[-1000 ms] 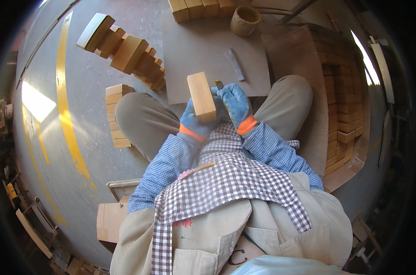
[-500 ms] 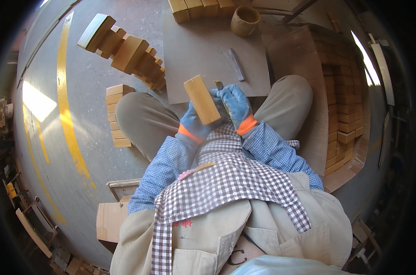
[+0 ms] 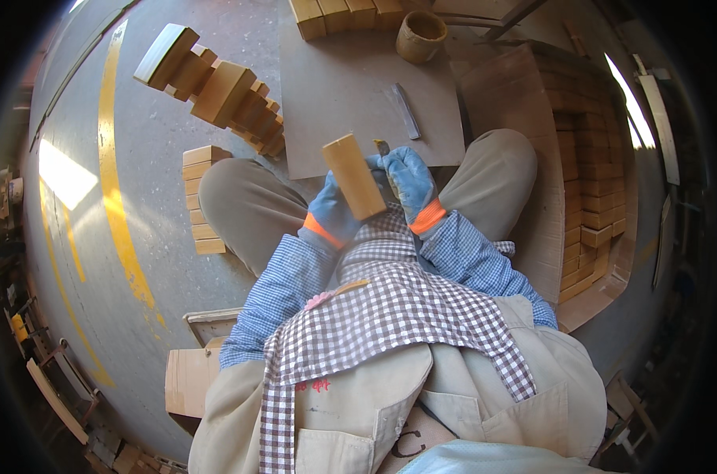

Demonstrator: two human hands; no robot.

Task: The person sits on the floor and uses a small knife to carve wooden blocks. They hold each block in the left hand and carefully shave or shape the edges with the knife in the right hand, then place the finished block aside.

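A yellowish-brown wooden block (image 3: 354, 178) stands tilted in front of my lap, its long face turned up. My left hand (image 3: 327, 207), in a blue glove with an orange cuff, is closed around its left and under side, with most of the fingers hidden behind it. Just to the right, my right hand (image 3: 411, 186), gloved the same way, pinches a small tool (image 3: 382, 147) with a dark flat end smeared yellow. The tool's handle is hidden in the glove, so its exact kind cannot be made out. The tool's end sits apart from the block, beyond its right edge.
Ahead is a grey board (image 3: 335, 95) with a thin metal strip (image 3: 407, 110), a crusted pot (image 3: 422, 37) and a row of blocks (image 3: 347, 16). Block stacks (image 3: 224, 91) stand on the floor at left. A cardboard box (image 3: 532, 197) packed with blocks stands at right.
Both hands have shifted slightly to the right, carrying the block and the small tool. The block's top end has dipped a little toward me. Both grips are unchanged.
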